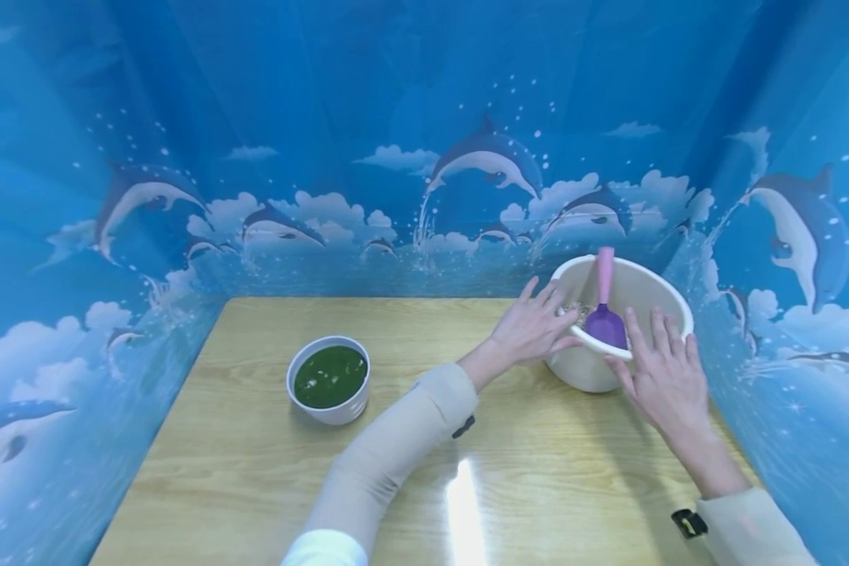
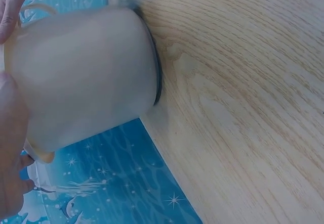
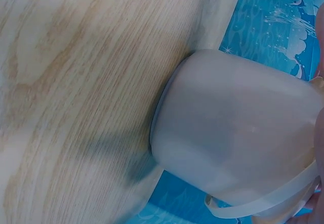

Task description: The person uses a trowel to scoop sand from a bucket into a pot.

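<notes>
A cream plastic bucket (image 1: pixel 582 371) stands at the right back of the wooden table (image 1: pixel 269 464). Inside it a purple scoop with a pink handle (image 1: pixel 604 314) leans on grainy beige contents. My left hand (image 1: pixel 538 324) rests on the bucket's left rim with its fingers spread and straight. At the near right rim, my right hand (image 1: pixel 661 365) touches with flat fingers. The left wrist view shows the bucket's wall (image 2: pixel 86 77) with fingers (image 2: pixel 10 6) at its top. In the right wrist view the bucket (image 3: pixel 238 133) and its thin bail handle (image 3: pixel 263 204) fill the right side.
A small white bowl of dark green contents (image 1: pixel 328 379) sits left of centre on the table. Blue dolphin-print sheets (image 1: pixel 424 157) wall in the back and both sides. The bucket stands close to the table's right edge and the right sheet.
</notes>
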{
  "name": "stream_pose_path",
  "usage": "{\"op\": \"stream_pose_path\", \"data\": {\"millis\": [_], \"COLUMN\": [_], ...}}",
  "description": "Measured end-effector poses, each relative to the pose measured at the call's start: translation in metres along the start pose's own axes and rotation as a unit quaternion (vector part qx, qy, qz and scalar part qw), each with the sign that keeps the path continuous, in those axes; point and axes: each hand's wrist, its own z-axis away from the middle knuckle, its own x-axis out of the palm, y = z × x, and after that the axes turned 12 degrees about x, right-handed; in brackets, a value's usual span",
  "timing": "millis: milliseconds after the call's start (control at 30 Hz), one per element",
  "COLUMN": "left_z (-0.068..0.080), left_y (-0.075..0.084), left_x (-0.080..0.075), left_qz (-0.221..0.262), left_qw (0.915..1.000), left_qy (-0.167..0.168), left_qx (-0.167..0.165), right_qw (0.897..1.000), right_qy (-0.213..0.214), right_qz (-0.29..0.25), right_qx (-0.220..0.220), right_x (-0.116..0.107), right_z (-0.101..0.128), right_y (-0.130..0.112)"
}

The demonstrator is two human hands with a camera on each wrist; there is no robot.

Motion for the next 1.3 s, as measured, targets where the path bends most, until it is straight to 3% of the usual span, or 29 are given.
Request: {"op": "stream_pose_path", "data": {"millis": [567, 1300], "left_z": [0.017, 0.041], "left_y": [-0.004, -0.010], "left_x": [-0.005, -0.003], "left_qz": [0.013, 0.009], "left_qw": [0.9999, 0.9999], "left_qy": [0.008, 0.013], "left_qx": [0.008, 0.003], "right_qw": [0.998, 0.998], "right_qy": [0.055, 0.052], "right_qz": [-0.025, -0.031], "right_qx": [-0.024, -0.031], "right_x": [0.009, 0.010], "right_z": [0.003, 0.006], "right_y": [-0.012, -0.030]}}
